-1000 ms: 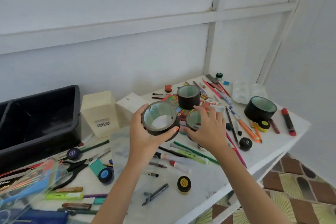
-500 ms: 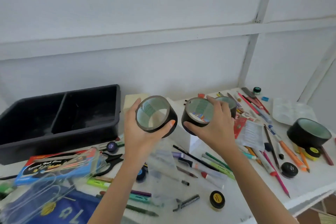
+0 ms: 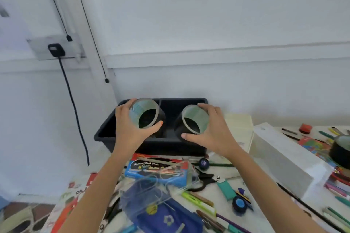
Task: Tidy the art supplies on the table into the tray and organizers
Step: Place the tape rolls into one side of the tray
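My left hand (image 3: 128, 128) grips a black tape roll (image 3: 141, 107) with a pale green core, held over the left part of the black tray (image 3: 106, 134). My right hand (image 3: 216, 130) grips a second black tape roll (image 3: 191, 112) over the tray's right part. Both rolls are tilted with their open cores facing me. The tray stands against the white wall at the back of the table and has a divider in the middle.
Two white boxes (image 3: 284, 157) lie right of the tray. In front are a blue pencil box (image 3: 151, 170), a clear plastic case (image 3: 151, 193), black scissors (image 3: 206, 178), pens and markers. Another black tape roll (image 3: 341, 151) sits far right. A cable (image 3: 75, 111) hangs down the wall at left.
Both hands carried the two tape rolls leftward from the middle of the table to above the black tray. The view swung left with them.
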Demonstrator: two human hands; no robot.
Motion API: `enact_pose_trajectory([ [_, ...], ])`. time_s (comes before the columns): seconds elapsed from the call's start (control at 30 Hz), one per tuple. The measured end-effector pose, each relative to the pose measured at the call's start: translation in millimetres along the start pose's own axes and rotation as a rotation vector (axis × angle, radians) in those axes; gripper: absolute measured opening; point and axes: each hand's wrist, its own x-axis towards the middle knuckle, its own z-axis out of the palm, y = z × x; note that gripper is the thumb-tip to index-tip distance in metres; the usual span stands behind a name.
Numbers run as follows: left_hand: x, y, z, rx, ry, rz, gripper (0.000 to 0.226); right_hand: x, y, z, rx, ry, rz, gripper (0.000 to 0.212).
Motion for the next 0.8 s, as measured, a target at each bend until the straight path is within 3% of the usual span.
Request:
enact_pose_trajectory([
  [0.17,44,-65,-39,0.228,-0.037,0.075,0.089,51,-23,60,0.03,-0.078,-0.072,0.092],
  [0.4,91,-138,-42,0.339,-0.207,0.058,0.102,106,-33,122,0.026,-0.132,-0.107,0.089],
  [0.8,147,-211,3,0.452,-0.42,0.059,0.107,184,-10,194,-0.558,-0.373,-0.125,0.095],
])
